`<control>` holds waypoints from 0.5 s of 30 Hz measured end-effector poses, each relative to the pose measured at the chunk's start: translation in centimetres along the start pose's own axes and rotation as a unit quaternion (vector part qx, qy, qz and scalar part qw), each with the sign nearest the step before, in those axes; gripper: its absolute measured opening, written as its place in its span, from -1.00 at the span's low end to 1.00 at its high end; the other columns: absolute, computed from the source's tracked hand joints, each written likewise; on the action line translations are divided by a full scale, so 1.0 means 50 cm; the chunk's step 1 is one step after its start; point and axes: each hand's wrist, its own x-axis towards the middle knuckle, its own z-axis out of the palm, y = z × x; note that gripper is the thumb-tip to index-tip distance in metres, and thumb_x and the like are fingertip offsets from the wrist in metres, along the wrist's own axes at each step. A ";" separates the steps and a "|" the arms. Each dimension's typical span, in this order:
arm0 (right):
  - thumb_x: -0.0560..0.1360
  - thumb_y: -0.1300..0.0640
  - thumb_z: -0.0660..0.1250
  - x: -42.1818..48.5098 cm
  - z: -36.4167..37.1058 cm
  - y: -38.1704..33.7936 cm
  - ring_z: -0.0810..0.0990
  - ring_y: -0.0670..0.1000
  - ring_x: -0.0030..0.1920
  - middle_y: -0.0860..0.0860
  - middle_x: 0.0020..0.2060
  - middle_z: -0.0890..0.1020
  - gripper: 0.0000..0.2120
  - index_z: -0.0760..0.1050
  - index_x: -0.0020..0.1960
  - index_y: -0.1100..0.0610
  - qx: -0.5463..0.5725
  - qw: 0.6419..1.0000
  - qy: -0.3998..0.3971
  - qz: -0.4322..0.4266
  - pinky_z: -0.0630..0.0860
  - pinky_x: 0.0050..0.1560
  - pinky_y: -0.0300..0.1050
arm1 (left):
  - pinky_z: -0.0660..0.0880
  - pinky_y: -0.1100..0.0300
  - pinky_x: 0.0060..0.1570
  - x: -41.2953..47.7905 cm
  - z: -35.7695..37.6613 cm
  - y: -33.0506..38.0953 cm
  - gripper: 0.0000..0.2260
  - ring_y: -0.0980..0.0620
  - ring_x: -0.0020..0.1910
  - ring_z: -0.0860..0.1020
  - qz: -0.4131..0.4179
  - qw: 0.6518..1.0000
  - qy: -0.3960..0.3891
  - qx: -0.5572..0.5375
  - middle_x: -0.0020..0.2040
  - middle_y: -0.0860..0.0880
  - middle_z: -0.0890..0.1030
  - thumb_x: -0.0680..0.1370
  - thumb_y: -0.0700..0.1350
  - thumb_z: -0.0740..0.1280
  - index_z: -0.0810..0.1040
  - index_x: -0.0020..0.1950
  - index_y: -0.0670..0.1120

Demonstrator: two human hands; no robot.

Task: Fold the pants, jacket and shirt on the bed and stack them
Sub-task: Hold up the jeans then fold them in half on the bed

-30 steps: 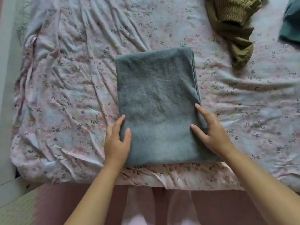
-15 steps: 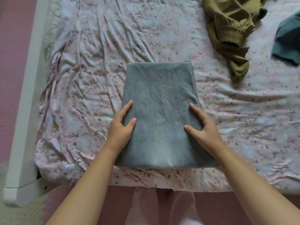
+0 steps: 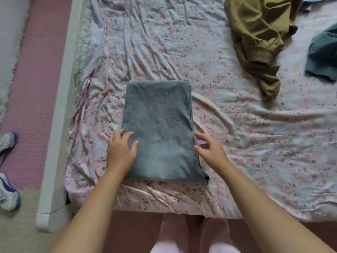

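On the flowered bed sheet (image 3: 255, 143), near its front edge, we see a folded grey garment (image 3: 160, 130) lying flat as a neat rectangle. The left hand (image 3: 121, 150) rests on its left edge. Its fingers are relaxed and slightly spread, with their tips on the cloth, gripping nothing. The right hand (image 3: 209, 150) sits at the right edge, fingers loosely bent and apart, forefinger and thumb touching the stacked folds. We cannot tell whether the thumb slips beneath them. Well apart, toward the far right, we find a crumpled olive garment (image 3: 259, 39) with an elastic cuff. Near it lies a teal garment (image 3: 322, 55), cut off by the picture's edge. Along the sheet's left side runs a white bed frame (image 3: 60, 125), and two shoes (image 3: 8, 194) lie beyond it at the edge of the pink floor (image 3: 36, 70).
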 end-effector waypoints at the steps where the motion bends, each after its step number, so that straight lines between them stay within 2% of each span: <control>1: 0.52 0.24 0.26 -0.009 -0.015 -0.002 0.51 -0.03 0.08 0.00 0.22 0.50 -0.63 0.41 0.30 0.06 -0.004 1.000 0.011 0.000 0.44 -0.03 -0.22 | 0.31 -0.08 0.25 -0.011 0.003 0.020 -0.71 -0.24 0.24 0.38 0.025 1.000 0.008 0.000 0.24 -0.23 0.45 0.51 -0.16 0.33 0.52 0.20 -0.22; 3: 0.52 0.23 0.26 -0.033 -0.052 -0.002 0.52 -0.06 0.02 0.02 0.14 0.55 -0.71 0.47 0.23 0.11 -0.025 0.999 0.041 -0.007 0.42 -0.12 -0.36 | 0.39 -0.09 0.14 -0.033 0.013 0.074 -0.76 -0.25 0.12 0.48 0.076 0.997 0.008 -0.004 0.12 -0.22 0.53 0.50 -0.13 0.31 0.56 0.10 -0.24; 8: 0.53 0.24 0.24 -0.099 -0.179 0.003 0.54 -0.15 -0.08 -0.02 -0.03 0.59 -0.84 0.51 0.06 0.07 0.019 0.991 0.133 -0.009 0.43 -0.23 -0.47 | 0.44 0.00 0.05 -0.083 0.028 0.254 -0.59 -0.16 0.02 0.53 0.173 0.984 -0.022 -0.034 0.02 -0.15 0.58 0.49 0.06 0.10 0.56 0.08 -0.20; 12: 0.54 0.22 0.24 -0.121 -0.301 0.035 0.57 -0.06 -0.01 -0.08 -0.07 0.59 -0.85 0.48 0.04 0.01 0.065 0.981 0.184 0.001 0.44 -0.15 -0.35 | 0.46 0.06 -0.01 -0.095 0.061 0.400 -0.72 -0.10 0.01 0.54 0.233 0.970 -0.033 -0.058 0.00 -0.11 0.59 0.51 -0.05 0.19 0.55 0.09 -0.17; 15: 0.54 0.22 0.24 -0.113 -0.415 0.073 0.57 0.00 0.00 -0.08 -0.09 0.58 -0.85 0.47 0.03 0.00 0.092 0.969 0.227 0.013 0.45 -0.10 -0.28 | 0.42 0.12 0.04 -0.090 0.116 0.508 -0.79 -0.07 0.09 0.51 0.269 0.960 -0.044 -0.059 0.07 -0.09 0.57 0.54 -0.13 0.26 0.54 0.13 -0.16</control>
